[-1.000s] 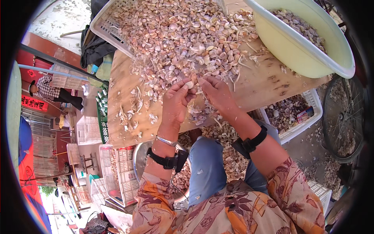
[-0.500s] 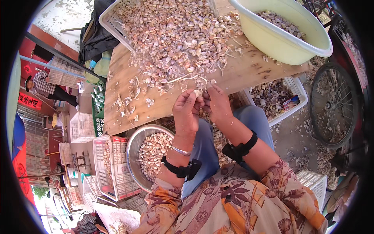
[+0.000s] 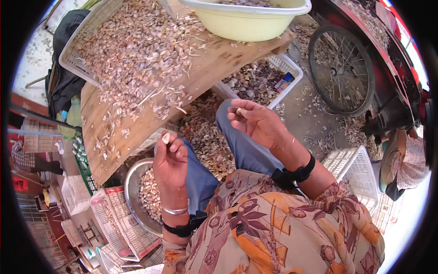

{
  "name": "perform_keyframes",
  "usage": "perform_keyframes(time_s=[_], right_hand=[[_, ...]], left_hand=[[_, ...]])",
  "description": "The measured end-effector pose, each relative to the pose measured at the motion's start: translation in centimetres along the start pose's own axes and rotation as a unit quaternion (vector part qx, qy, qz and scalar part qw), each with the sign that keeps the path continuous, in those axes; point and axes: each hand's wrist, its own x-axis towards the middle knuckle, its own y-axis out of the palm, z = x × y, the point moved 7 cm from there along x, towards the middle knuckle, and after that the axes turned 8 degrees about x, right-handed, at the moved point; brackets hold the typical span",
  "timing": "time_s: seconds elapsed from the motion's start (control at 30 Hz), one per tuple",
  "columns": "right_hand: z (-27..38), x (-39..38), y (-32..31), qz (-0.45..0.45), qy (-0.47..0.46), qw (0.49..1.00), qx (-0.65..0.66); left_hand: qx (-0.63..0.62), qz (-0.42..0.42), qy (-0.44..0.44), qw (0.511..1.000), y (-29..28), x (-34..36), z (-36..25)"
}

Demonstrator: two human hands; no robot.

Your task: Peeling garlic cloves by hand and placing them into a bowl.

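Observation:
My left hand (image 3: pixel 171 162) is raised below the wooden table's (image 3: pixel 98 150) front edge, holding a pale garlic clove (image 3: pixel 166 137) between thumb and finger. My right hand (image 3: pixel 258 121), farther right over my knee, has thumb and finger pinched on a small pale bit I cannot make out. A spread of garlic cloves and papery skins (image 3: pixel 132 59) covers much of the table. Beside my left arm, a steel bowl (image 3: pixel 130 185) holds pale cloves (image 3: pixel 150 196).
A yellow basin (image 3: pixel 246 27) stands atop the table, a crate of garlic (image 3: pixel 255 82) below. Right are a wheeled cart (image 3: pixel 388 64) and white crate (image 3: pixel 346 169); left, stacked baskets (image 3: pixel 109 214) and a person in checked shirt (image 3: pixel 23 157). Skins (image 3: pixel 205 137) litter the ground.
My hands have separated, the left moving left and down, the right staying higher. The view has turned, showing more of the cart and ground at right.

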Motion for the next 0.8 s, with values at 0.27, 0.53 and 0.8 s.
perform_keyframes(time_s=[0.27, 0.53, 0.8], right_hand=[[15.0, -5.4, 0.1, -0.035, -0.335, 0.929, -0.152], [10.2, -1.5, -2.4, -0.046, -0.175, 0.982, 0.054], [18.7, -7.3, 2.7, -0.074, -0.684, 0.609, -0.394]], left_hand=[[-0.046, -0.038, -0.085, 0.995, -2.0, 0.7, 3.2], [0.025, -0.037, -0.095, 0.995, -0.6, 3.5, 4.8], [0.132, -0.097, -0.006, 0.986, -3.0, 2.7, 2.5]])
